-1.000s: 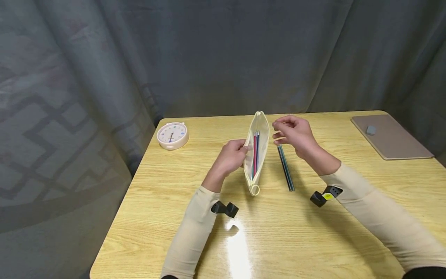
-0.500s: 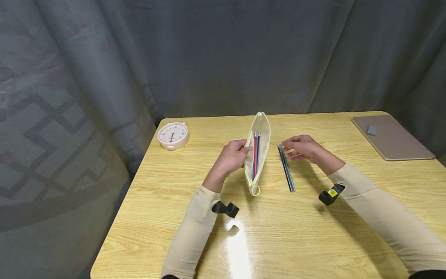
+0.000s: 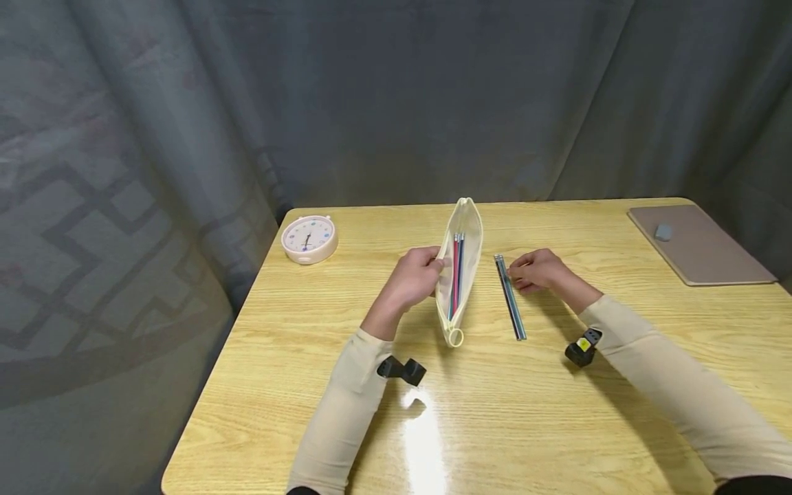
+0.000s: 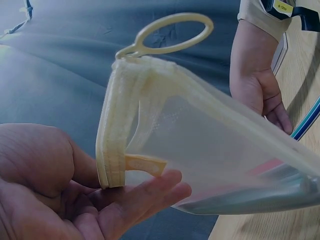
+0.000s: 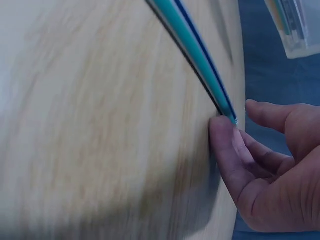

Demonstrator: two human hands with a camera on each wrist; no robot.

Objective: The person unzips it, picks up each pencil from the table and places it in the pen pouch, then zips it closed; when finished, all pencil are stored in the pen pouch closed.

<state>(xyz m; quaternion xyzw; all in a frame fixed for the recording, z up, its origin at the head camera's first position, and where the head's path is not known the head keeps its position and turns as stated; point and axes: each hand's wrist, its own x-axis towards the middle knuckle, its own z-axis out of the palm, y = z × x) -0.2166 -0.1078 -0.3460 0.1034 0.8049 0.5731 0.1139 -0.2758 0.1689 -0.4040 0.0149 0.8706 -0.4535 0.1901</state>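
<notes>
My left hand (image 3: 417, 275) pinches the side of a cream, translucent zip pencil pouch (image 3: 472, 258), held upright with its mouth spread apart. Inside, pink, dark blue and teal pencils (image 3: 456, 275) stand. In the left wrist view, the pouch's zip end with its ring pull (image 4: 175, 32) rises above the thumb and fingers. To the right, teal, blue and dark pencils (image 3: 513, 306) lie side by side on the table. My right hand (image 3: 537, 270) is at their far ends; in the right wrist view a fingertip touches them, with the thumb held apart.
A round white clock (image 3: 309, 239) stands at the table's back left. A flat mauve-brown board (image 3: 699, 247) lies at the back right with a small grey-blue object (image 3: 663, 232) on it. Dark grey curtains (image 3: 421, 103) hang behind the wooden table (image 3: 495, 412).
My right hand has moved from beside the pouch mouth, down and to the right, to the far ends of the pencils on the table. My left hand keeps holding the pouch.
</notes>
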